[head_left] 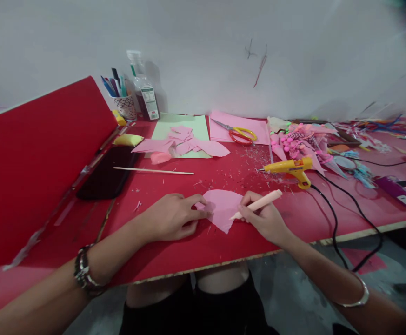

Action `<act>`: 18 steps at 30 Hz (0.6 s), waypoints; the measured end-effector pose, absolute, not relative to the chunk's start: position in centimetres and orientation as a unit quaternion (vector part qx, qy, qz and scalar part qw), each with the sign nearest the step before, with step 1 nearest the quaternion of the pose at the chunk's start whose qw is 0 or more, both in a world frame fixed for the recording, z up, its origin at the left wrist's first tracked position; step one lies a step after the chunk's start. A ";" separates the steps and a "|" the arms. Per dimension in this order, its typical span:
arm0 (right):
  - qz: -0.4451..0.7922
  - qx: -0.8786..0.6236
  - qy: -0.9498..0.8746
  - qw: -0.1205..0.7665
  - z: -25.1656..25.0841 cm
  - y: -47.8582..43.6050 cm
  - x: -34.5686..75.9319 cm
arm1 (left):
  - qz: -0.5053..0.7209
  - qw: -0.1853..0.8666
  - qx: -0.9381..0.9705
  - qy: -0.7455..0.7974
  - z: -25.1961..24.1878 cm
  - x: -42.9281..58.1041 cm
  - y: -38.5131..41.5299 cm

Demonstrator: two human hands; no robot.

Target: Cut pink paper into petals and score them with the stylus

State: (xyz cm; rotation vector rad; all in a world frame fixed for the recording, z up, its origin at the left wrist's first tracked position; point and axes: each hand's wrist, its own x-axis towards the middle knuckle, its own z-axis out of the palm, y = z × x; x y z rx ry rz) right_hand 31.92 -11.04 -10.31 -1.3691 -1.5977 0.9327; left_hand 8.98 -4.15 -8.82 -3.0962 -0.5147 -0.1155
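A fan-shaped piece of pink paper [222, 209] lies on the red tabletop near its front edge. My left hand [176, 216] holds it by its left side, the fingers bent and pressed on the paper. In my right hand [263, 218] is a pale peach marker [266, 200], gripped like a pen. Its tip points down-left at the paper's right side; whether it touches cannot be made out. Farther back, more pink paper pieces [182, 142] are heaped on a light green sheet [161, 128]. A thin wooden stick [154, 170] lies behind my left hand.
A yellow glue gun [288, 168] with a black cord lies to the right. Scissors [237, 132] rest on pink sheets [220, 118]. Decorated pink cones [300, 142] pile up beyond. Left are a phone [105, 174], red board [42, 163], pen cup [124, 107] and bottle [149, 100].
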 end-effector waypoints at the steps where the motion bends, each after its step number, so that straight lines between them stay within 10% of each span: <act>1: 0.367 -0.537 -0.643 0.404 -10.3 -10.9 31.6 | -0.037 -0.002 -0.986 -0.164 -8.8 9.0 -4.1; 18: 0.376 -0.512 -0.686 0.354 -10.8 -10.4 29.8 | -0.028 -0.014 -0.984 -0.176 -8.8 8.9 -4.2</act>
